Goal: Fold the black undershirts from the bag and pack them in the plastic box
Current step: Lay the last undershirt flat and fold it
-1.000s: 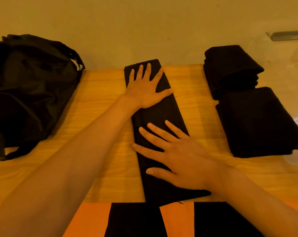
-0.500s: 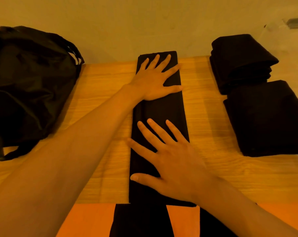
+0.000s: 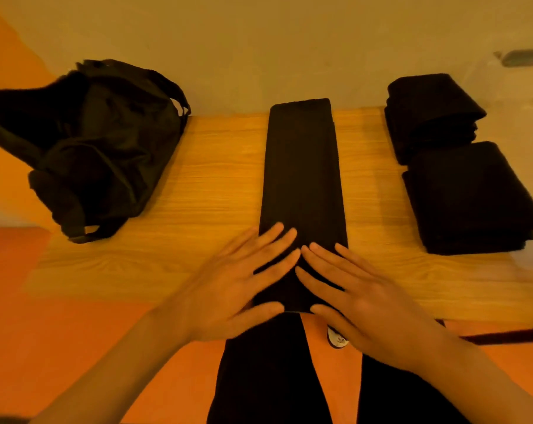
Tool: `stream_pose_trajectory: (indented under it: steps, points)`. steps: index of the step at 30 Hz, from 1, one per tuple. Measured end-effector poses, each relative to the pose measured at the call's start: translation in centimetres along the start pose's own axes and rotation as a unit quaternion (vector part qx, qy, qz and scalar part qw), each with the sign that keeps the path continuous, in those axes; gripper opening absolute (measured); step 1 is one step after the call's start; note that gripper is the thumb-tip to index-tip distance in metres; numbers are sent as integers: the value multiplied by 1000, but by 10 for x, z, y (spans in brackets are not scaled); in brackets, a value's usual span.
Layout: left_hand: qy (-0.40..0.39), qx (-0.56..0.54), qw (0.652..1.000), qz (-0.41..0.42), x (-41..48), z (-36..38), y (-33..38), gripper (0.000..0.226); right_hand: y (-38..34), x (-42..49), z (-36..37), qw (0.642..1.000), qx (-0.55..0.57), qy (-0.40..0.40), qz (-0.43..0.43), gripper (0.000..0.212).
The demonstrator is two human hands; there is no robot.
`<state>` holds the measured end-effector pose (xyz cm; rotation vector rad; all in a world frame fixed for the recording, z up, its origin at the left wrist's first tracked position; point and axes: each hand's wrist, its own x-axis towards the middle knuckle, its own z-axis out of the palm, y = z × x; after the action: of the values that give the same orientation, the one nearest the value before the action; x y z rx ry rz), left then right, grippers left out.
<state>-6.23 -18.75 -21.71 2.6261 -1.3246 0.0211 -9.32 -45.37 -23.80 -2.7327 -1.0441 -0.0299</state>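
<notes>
Low in the frame, the left hand (image 3: 228, 289) and right hand (image 3: 366, 304) lie flat, fingers spread, pressing the near end of the long folded undershirt (image 3: 303, 179) at centre. It looks smoothed; next, I'd guess, pinch that end and fold it away. Folded stacks (image 3: 470, 197) sit at right, the bag (image 3: 100, 142) upper left.

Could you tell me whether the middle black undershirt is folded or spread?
Folded lengthwise: the black undershirt lies as a narrow strip.

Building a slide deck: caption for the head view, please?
The left hand and right hand rest flat on a folded undershirt's near end; bag left, folded stacks right.
</notes>
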Motion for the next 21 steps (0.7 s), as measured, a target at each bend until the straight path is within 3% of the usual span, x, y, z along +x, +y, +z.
stream_pose_trajectory:
  steps: [3,7,10,21]
  points:
    - [24,73,997,14,-30,26,17,64,3,-22,2,999,-19,39,-14,55]
    - [108,59,992,27,-42,38,15,47,11,-40,12,991,-3,129,-33,44]
    - [142,57,988,26,-42,42,15,50,15,-46,26,983,27,182,-29,39]
    - [217,76,971,64,-46,48,28,36,10,-54,24,974,58,214,-50,31]
